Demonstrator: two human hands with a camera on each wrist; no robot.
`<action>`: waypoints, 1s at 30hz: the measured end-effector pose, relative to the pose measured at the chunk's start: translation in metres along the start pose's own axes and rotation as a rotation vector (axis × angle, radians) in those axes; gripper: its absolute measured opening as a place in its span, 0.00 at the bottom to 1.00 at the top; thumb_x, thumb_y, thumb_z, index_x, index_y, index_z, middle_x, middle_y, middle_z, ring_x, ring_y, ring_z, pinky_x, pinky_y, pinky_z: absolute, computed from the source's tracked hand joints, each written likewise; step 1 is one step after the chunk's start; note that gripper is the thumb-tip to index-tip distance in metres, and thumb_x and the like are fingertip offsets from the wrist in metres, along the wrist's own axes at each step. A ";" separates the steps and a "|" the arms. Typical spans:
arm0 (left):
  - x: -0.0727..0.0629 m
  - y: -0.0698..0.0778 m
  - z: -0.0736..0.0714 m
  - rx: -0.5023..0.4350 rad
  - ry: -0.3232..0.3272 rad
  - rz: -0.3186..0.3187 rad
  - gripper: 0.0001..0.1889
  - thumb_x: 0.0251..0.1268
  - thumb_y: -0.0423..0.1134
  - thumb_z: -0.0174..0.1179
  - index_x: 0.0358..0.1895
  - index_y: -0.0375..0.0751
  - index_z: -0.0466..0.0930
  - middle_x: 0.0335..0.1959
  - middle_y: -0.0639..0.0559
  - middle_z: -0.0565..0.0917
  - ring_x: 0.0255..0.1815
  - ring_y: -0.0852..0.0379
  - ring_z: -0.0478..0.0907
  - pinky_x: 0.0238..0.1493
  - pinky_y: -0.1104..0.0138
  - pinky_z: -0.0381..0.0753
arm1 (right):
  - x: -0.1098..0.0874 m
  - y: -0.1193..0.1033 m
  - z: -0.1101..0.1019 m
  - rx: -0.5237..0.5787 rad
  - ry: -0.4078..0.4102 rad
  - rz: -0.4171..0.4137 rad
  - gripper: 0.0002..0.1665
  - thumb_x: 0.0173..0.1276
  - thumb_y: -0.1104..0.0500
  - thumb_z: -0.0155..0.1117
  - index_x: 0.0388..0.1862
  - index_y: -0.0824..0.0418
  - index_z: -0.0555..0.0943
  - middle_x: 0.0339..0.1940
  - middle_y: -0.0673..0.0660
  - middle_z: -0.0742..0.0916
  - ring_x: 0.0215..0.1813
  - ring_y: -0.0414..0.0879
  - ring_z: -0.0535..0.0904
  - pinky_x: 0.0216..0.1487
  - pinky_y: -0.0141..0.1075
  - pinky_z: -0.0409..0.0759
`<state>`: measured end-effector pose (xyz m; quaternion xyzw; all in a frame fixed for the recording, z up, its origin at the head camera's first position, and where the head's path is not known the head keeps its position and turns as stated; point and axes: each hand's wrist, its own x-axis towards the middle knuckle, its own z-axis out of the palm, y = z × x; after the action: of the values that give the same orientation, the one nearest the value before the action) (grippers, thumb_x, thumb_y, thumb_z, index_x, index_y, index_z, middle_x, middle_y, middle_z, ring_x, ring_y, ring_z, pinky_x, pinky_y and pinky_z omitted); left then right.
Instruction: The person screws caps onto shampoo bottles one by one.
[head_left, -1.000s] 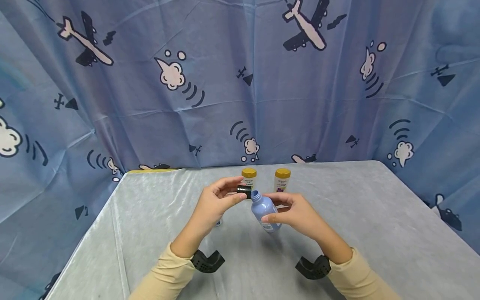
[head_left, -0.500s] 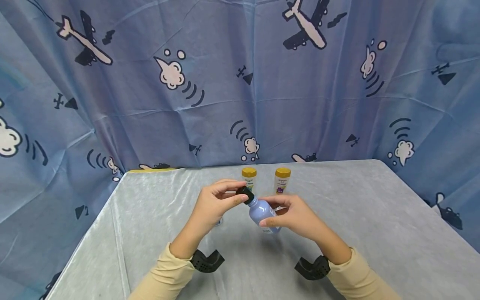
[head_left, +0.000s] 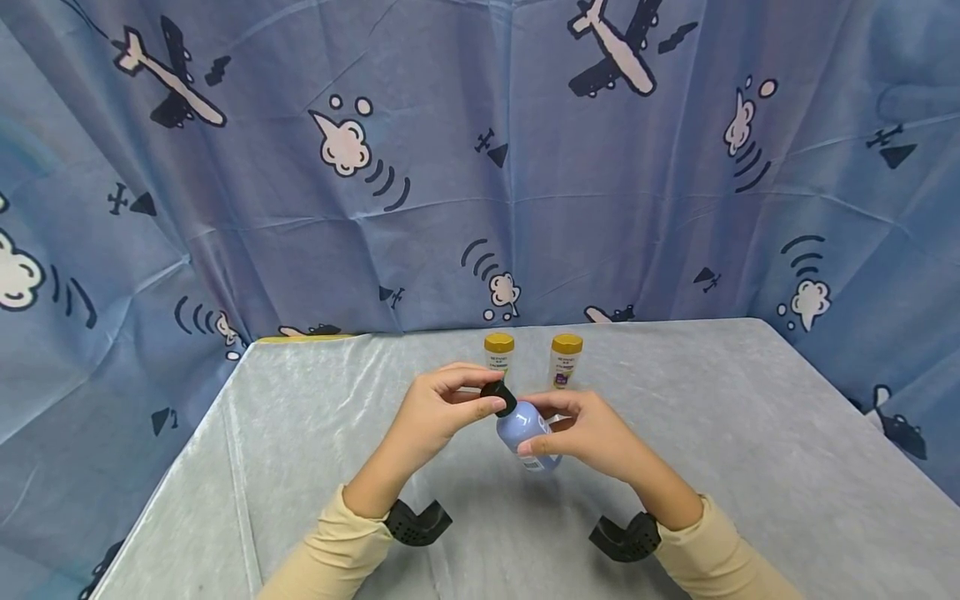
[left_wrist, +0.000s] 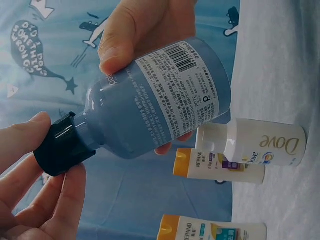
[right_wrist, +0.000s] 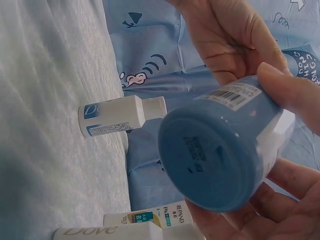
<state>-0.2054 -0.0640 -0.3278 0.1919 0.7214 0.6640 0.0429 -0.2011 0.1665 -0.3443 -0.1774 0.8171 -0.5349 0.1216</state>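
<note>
My left hand (head_left: pixel 437 410) pinches a black cap (head_left: pixel 499 397) between thumb and fingers. The cap sits over the neck of a translucent blue bottle (head_left: pixel 517 427), which leans up toward the left. My right hand (head_left: pixel 585 425) grips the bottle's body, thumb on the near side. In the left wrist view, the cap (left_wrist: pixel 64 145) covers the top of the neck, and a white printed label (left_wrist: pixel 181 82) with a barcode faces that camera. The bottle's round base (right_wrist: pixel 207 157) shows in the right wrist view, held above the table.
Two white bottles with yellow caps, one left (head_left: pixel 498 350) and one right (head_left: pixel 566 360), stand beyond my hands on the grey cloth-covered table (head_left: pixel 675 400). White Dove bottles stand nearby, one in the left wrist view (left_wrist: pixel 270 142), another in the right (right_wrist: pixel 115 117). A patterned blue curtain (head_left: pixel 420 167) hangs behind.
A second ago the cap was held beside the open bottle mouth. My left hand has since brought it right and down onto the neck, while the bottle has tilted further left.
</note>
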 end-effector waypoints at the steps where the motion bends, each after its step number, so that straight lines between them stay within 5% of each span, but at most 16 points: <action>1: 0.000 0.000 0.000 0.003 -0.002 0.000 0.17 0.59 0.34 0.71 0.52 0.37 0.86 0.54 0.43 0.85 0.49 0.52 0.87 0.51 0.65 0.86 | 0.000 -0.001 0.000 0.004 0.000 -0.002 0.37 0.55 0.53 0.79 0.62 0.67 0.79 0.51 0.65 0.86 0.43 0.47 0.87 0.42 0.35 0.86; 17: 0.000 -0.001 -0.003 -0.035 -0.091 -0.003 0.24 0.60 0.32 0.69 0.61 0.36 0.80 0.62 0.41 0.81 0.58 0.50 0.82 0.58 0.65 0.82 | -0.001 -0.002 0.000 0.013 0.000 0.013 0.37 0.55 0.53 0.79 0.62 0.66 0.79 0.52 0.63 0.87 0.46 0.47 0.86 0.44 0.35 0.86; 21: 0.003 0.000 -0.006 -0.071 -0.050 -0.027 0.29 0.60 0.31 0.69 0.66 0.39 0.75 0.62 0.41 0.80 0.63 0.51 0.78 0.63 0.66 0.79 | 0.000 -0.002 0.000 -0.002 0.004 0.009 0.36 0.55 0.53 0.80 0.61 0.65 0.80 0.51 0.63 0.87 0.47 0.48 0.85 0.44 0.34 0.85; 30: 0.003 0.000 -0.007 0.021 0.058 -0.129 0.17 0.58 0.37 0.72 0.51 0.37 0.84 0.48 0.46 0.86 0.45 0.60 0.83 0.53 0.65 0.83 | 0.001 -0.003 0.000 0.001 0.004 -0.006 0.35 0.55 0.53 0.79 0.60 0.66 0.80 0.50 0.63 0.87 0.45 0.46 0.85 0.44 0.35 0.85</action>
<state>-0.2107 -0.0691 -0.3265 0.1261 0.7400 0.6577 0.0625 -0.2012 0.1653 -0.3420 -0.1787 0.8166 -0.5358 0.1187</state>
